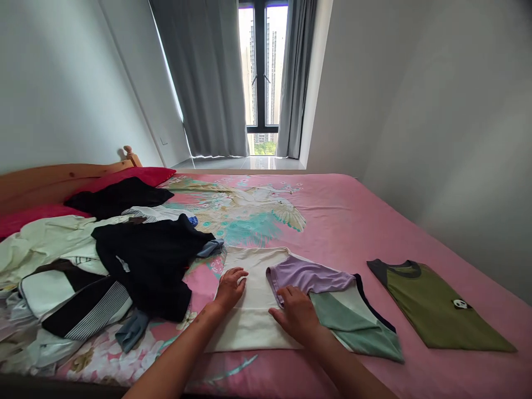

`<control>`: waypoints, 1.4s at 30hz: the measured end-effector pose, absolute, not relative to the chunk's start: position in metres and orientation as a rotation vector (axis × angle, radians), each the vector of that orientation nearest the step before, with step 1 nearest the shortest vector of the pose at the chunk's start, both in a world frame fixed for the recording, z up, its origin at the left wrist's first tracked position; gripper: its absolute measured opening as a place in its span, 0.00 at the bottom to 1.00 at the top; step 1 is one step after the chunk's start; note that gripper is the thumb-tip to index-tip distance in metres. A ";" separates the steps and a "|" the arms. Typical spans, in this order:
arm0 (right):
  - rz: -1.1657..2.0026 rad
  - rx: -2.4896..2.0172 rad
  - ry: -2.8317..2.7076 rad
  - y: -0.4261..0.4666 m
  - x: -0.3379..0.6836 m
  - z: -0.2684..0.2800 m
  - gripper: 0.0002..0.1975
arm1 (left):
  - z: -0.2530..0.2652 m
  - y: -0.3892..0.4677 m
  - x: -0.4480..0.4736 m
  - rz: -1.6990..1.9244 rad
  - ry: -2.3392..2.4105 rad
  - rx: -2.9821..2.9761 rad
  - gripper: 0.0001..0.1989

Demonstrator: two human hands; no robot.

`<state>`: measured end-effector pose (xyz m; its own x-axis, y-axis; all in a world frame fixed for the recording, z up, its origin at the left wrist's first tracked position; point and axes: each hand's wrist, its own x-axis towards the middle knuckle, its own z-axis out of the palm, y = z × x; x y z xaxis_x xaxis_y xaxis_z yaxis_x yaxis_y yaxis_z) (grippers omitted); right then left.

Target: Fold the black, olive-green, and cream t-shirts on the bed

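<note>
A T-shirt with a cream body (253,327), a lavender sleeve (313,272) and a green panel (349,318) lies spread flat on the bed, its dark neckband at the right. My left hand (231,288) is over the cream part near its left edge, fingers spread and holding nothing. On the right, my right hand (297,311) has its fingertips at the lavender sleeve's hem and its thumb apart over the cream cloth. No cloth shows gripped in it.
A folded olive T-shirt (440,310) with a panda patch lies at the right. Loose clothes, including a black garment (145,255), are heaped at the left before red pillows (153,175) and a wooden headboard (58,176). The pink bedsheet (332,221) reaches toward the curtained window.
</note>
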<state>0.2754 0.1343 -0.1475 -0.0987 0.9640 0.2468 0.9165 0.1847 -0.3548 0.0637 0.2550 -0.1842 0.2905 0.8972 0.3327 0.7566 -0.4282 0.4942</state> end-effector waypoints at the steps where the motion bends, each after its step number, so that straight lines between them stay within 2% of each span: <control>1: 0.134 -1.851 -2.063 0.141 0.271 -0.147 0.16 | -0.185 0.258 0.062 0.828 1.528 2.322 0.11; 5: 0.181 -2.151 -2.107 0.171 0.259 -0.144 0.16 | -0.186 0.270 0.060 0.768 1.559 2.337 0.12; 7: 0.263 -2.237 -2.119 0.184 0.253 -0.143 0.14 | -0.187 0.279 0.060 0.740 1.580 2.344 0.13; 10: 0.339 -2.299 -2.114 0.201 0.250 -0.144 0.15 | -0.187 0.294 0.062 0.691 1.606 2.363 0.14; 17: 0.417 -2.195 -2.088 0.225 0.285 -0.146 0.15 | -0.184 0.341 0.063 0.530 1.693 2.407 0.21; 23: 0.407 -2.106 -1.948 0.248 0.360 -0.098 0.10 | -0.177 0.381 0.065 0.336 1.665 2.486 0.24; 25: 0.371 -2.078 -1.924 0.256 0.388 -0.077 0.09 | -0.174 0.390 0.065 0.266 1.670 2.497 0.22; 29: 0.266 -2.071 -1.892 0.265 0.433 -0.042 0.09 | -0.161 0.396 0.061 0.179 1.681 2.528 0.12; 36: 0.122 -2.026 -1.860 0.211 0.457 -0.012 0.09 | -0.124 0.352 0.036 0.268 1.536 2.695 0.11; 42: 0.172 -1.882 -2.044 0.125 0.442 -0.055 0.08 | -0.142 0.280 0.012 0.374 1.253 2.853 0.11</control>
